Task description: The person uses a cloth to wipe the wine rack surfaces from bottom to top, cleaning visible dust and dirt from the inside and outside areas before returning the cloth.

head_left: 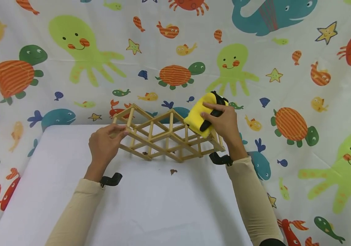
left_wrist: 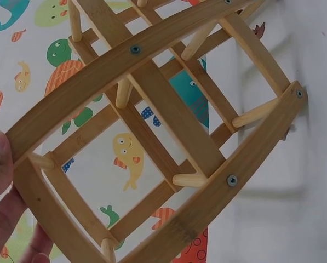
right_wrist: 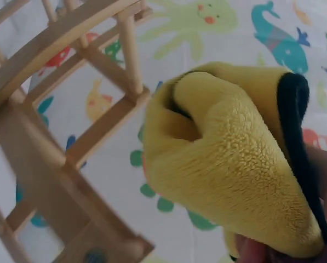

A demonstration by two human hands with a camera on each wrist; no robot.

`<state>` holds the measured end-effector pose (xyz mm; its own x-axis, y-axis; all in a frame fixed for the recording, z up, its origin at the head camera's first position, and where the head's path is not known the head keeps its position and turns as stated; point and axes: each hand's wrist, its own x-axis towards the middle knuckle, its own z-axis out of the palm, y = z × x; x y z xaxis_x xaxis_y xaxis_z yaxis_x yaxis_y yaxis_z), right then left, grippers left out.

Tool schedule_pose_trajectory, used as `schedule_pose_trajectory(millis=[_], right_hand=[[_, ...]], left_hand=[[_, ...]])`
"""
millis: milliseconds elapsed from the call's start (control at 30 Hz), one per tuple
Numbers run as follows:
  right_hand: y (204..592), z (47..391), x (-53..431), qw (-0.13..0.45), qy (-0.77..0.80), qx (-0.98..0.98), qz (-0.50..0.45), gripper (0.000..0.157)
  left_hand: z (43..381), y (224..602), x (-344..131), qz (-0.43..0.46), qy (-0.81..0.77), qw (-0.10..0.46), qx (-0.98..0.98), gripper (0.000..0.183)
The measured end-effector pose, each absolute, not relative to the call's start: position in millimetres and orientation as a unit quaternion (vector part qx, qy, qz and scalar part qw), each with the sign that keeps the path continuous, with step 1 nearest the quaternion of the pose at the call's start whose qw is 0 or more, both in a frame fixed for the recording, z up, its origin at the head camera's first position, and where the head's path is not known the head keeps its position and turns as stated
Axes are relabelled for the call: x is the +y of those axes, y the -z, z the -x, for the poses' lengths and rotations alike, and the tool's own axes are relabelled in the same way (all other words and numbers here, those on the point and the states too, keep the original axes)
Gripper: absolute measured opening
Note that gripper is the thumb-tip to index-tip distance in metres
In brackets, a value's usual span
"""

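A wooden lattice rack [head_left: 160, 136] of crossed slats and round dowels is held up over the white table in the head view. My left hand [head_left: 107, 143] pinches its left end between thumb and fingers. In the left wrist view, the fingertips [left_wrist: 0, 164] grip a corner where two slats meet, and small screws show along the slats. My right hand [head_left: 224, 123] holds a folded yellow cloth [head_left: 200, 114] with black edging at the rack's right end. Seen from the right wrist, the bunched fluffy cloth [right_wrist: 223, 159] is beside the slats; whether it touches them I cannot tell.
The white table [head_left: 163, 205] spreads below the rack. A small brown scrap [head_left: 173, 172] lies on it, with darker bits partly behind the slats. A white curtain [head_left: 175, 48] printed with sea animals hangs behind and along the right side.
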<state>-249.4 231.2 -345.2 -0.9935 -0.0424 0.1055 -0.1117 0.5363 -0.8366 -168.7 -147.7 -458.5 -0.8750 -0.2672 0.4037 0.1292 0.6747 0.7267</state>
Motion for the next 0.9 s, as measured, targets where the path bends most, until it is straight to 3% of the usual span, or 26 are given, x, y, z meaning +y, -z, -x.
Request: schedule_pose_trajectory(millis=[300, 900], right_hand=[[375, 213, 276, -0.057, -0.437, -0.897, 0.019, 0.045], [397, 187, 276, -0.045, -0.468, -0.883, -0.001, 0.042]], left_hand=[[169, 463, -143, -0.047, 0.400, 0.247, -0.881, 0.032], [193, 466, -153, -0.045, 0.405, 0.237, -0.882, 0.032]])
